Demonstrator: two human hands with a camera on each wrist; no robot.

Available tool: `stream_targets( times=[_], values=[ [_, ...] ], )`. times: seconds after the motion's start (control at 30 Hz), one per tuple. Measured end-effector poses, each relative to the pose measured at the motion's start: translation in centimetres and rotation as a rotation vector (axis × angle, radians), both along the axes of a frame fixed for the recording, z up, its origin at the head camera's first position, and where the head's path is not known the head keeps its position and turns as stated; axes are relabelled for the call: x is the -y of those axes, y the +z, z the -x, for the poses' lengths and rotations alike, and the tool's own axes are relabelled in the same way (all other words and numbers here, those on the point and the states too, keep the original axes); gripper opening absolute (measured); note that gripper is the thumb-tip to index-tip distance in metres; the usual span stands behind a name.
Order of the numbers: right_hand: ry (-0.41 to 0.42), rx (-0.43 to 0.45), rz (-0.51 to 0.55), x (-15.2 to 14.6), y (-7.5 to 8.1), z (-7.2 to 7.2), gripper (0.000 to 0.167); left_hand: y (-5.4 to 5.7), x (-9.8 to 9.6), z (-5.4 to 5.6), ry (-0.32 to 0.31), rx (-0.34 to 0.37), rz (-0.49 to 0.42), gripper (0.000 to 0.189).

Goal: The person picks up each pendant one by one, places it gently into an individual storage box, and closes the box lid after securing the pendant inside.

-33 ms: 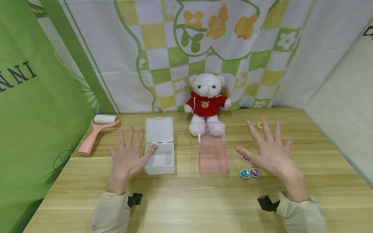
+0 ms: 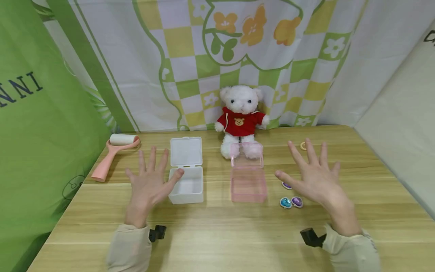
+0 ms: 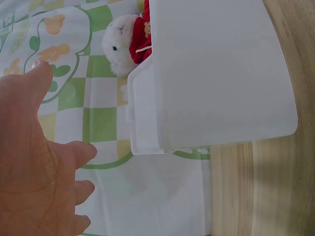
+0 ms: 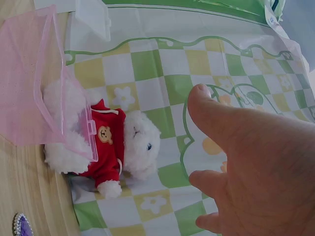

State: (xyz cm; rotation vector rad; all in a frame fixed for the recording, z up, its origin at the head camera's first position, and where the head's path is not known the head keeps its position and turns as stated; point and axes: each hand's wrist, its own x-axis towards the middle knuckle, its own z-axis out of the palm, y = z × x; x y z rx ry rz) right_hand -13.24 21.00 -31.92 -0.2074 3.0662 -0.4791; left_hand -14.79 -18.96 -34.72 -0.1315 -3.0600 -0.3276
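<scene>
Table [image 2: 217, 241] with roller [image 2: 110, 155], boxes [image 2: 186, 198], bear [image 2: 239, 122], gems [image 2: 285, 203]

soft light is brightening the head view, leaving pale sheen and faint shadows on the tabletop [image 2: 217, 230]; the left hand [image 2: 149, 189] and right hand [image 2: 319, 183] are looking slightly blurred. both wrist views are appearing dimmer and greyer.

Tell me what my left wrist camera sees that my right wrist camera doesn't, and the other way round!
Only the left wrist view shows your left hand.

Only the right wrist view shows your right hand, the see-through pink box and a purple gem at the bottom corner.

Both show the bear in red, the checked cloth, the wooden table and the white box, which looks huge in the left view but peeks in at the top of the right one.
</scene>
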Motion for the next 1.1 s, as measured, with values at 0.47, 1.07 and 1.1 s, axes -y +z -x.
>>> stream_targets(
  times=[0.47,1.07,1.1],
  values=[
    [0.020,-0.027,0.000,-0.3,-0.2,0.6,0.090,-0.6,0.5,0.7,-0.111,0.094,-0.266,0.085],
    [0.054,-0.161,0.312,-3.0,-4.0,3.6,0.036,-4.6,3.5,2.1,-0.267,0.439,-0.914,0.084],
    [0.064,-0.138,0.313,-3.2,-4.2,3.7,0.035,-4.7,3.5,2.1,-0.269,0.450,-0.924,0.085]
  ],
)
